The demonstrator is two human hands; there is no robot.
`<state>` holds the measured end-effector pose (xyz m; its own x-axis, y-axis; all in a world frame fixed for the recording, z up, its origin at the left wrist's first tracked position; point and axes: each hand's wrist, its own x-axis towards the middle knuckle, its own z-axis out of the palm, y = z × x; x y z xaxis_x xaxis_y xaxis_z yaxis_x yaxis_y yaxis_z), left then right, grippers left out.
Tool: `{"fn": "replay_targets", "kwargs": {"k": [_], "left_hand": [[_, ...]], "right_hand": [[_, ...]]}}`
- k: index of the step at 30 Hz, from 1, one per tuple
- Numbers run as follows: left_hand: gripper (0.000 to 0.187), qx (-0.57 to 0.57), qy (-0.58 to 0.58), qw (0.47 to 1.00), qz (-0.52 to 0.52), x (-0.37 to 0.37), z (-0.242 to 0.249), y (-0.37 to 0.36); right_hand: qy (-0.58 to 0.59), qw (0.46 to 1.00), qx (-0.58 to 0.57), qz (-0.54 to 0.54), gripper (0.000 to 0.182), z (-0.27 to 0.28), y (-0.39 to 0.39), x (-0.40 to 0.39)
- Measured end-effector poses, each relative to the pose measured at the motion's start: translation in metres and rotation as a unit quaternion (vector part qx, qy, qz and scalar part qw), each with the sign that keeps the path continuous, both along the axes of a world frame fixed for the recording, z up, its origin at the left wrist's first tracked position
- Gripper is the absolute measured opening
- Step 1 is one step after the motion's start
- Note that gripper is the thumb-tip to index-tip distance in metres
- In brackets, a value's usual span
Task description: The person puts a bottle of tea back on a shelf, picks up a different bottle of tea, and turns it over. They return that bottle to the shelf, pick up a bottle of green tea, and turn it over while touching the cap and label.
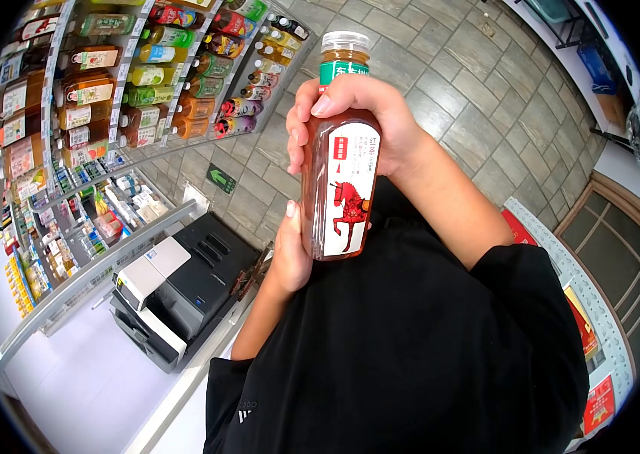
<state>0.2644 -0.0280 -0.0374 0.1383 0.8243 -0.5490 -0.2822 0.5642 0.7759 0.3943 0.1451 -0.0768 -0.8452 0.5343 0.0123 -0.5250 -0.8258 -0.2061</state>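
A plastic bottle of reddish-brown tea (pixel 344 197), with a white label showing a red horse, is held upright in front of my chest. Around its upper part wraps my right hand (pixel 369 102), thumb across the front and fingertips showing on the left side. My left hand (pixel 291 253) is against the lower left side, thumb pointing up; its other fingers are hidden behind the bottle. The clear cap (pixel 345 41) is on, and a green band (pixel 343 69) shows below it.
Shelves of bottled drinks (pixel 146 83) stand at the upper left, with small packaged goods (pixel 85 227) below. A black and white machine (pixel 183 284) sits on the counter (pixel 70 371) at left. Grey floor tiles (pixel 441 83) lie beyond; red printed cards (pixel 598 405) appear at right.
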Motion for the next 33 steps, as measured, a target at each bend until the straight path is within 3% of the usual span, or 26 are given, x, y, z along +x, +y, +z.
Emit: {"fn": "replay_targets", "kwargs": {"k": [2, 5, 12, 14, 23, 31, 33], "left_hand": [[0.084, -0.021, 0.072, 0.997, 0.020, 0.003, -0.002, 0.000], [0.083, -0.031, 0.074, 0.997, 0.022, -0.006, -0.012, -0.007], [0.086, -0.018, 0.006, 0.998, 0.056, -0.013, -0.021, -0.021], [0.089, -0.002, 0.003, 1.000, 0.009, -0.018, -0.019, -0.020], [0.092, -0.002, -0.019, 0.999, -0.029, -0.030, -0.020, -0.016], [0.084, 0.015, -0.004, 0.999, -0.047, -0.043, -0.016, -0.010], [0.073, 0.014, -0.059, 0.997, -0.038, -0.047, -0.013, -0.007]], "right_hand": [[0.016, 1.000, 0.011, 0.006, 0.024, -0.004, 0.001, 0.001], [0.045, 0.999, 0.024, 0.008, 0.025, -0.007, 0.000, 0.000], [0.096, 0.995, 0.019, 0.007, 0.024, -0.009, 0.003, -0.002], [0.098, 0.995, 0.018, 0.007, 0.024, -0.010, 0.004, -0.003], [0.144, 0.988, 0.040, 0.039, 0.025, -0.012, 0.006, -0.010], [0.165, 0.985, 0.014, 0.056, 0.025, -0.015, 0.009, -0.023], [0.158, 0.986, 0.020, 0.053, 0.025, -0.014, 0.011, -0.027]]}}
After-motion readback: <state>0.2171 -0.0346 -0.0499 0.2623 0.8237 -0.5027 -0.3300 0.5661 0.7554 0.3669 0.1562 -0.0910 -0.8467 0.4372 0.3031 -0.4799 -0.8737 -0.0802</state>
